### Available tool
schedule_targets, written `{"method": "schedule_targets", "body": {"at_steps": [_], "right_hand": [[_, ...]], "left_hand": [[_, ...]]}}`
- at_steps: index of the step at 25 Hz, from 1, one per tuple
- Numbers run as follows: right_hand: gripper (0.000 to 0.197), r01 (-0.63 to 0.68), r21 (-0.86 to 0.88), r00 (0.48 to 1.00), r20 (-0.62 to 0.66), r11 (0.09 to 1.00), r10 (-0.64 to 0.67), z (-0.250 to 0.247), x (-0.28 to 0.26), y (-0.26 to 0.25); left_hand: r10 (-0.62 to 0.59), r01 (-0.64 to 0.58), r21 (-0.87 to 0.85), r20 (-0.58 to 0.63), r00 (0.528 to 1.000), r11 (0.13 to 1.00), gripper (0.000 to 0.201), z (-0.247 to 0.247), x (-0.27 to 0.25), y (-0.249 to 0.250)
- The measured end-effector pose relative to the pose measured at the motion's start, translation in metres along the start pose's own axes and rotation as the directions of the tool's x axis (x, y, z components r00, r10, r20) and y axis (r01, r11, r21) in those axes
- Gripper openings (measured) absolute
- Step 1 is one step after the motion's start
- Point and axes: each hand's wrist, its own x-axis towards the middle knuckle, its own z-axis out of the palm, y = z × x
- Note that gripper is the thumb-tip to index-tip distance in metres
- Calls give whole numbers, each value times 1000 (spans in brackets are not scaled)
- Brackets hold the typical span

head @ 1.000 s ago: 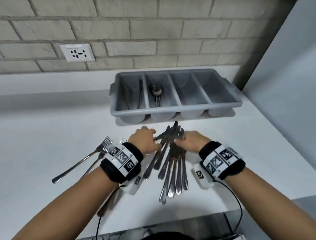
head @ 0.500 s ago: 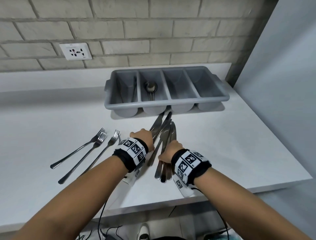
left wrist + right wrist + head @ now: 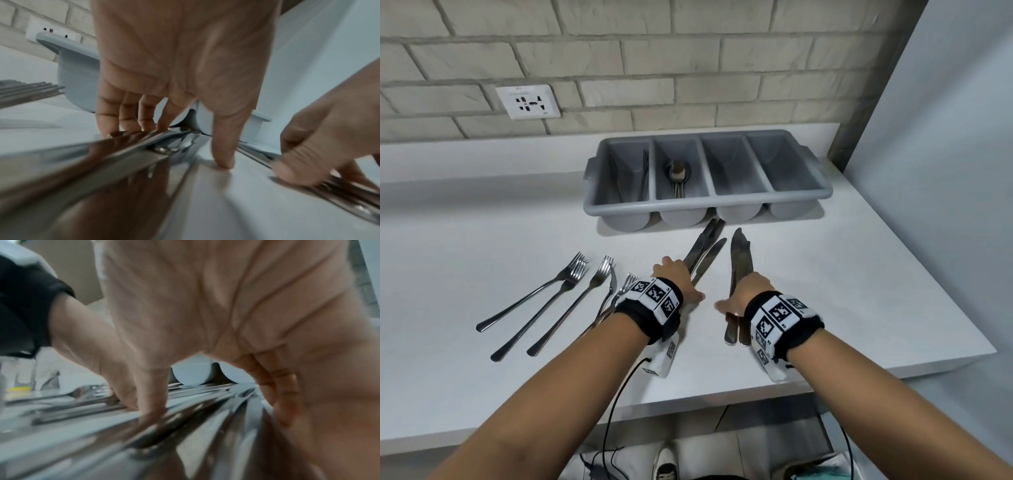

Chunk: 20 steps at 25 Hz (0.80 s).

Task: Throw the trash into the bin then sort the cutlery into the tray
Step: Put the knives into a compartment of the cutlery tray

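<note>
Two splayed bundles of steel knives [image 3: 739, 260]

Softly, evenly lit; crisp but edge-bowed from the head; motion-blurred at both wrists, with glare on the knives [image 3: 205, 426]
</note>
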Motion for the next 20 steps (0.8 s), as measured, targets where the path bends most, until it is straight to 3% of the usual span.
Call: {"method": "schedule_targets", "body": {"at_steps": [7,14,20], "right_hand": [[48,64,-90,997,-30,994,-67,8,-4,5],[38,96,-84,995,-17,992,-97,4,10,9],[31,119,-218,992,58,969,-109,-6,8,8]], "left_hand": [[0,0,-40,-14,1000,999,65,7,3,8],[-86,86,-88,12,996,992,61,7,7,10],[-61,61,-44,-4,998,997,49,12,9,12]]}}
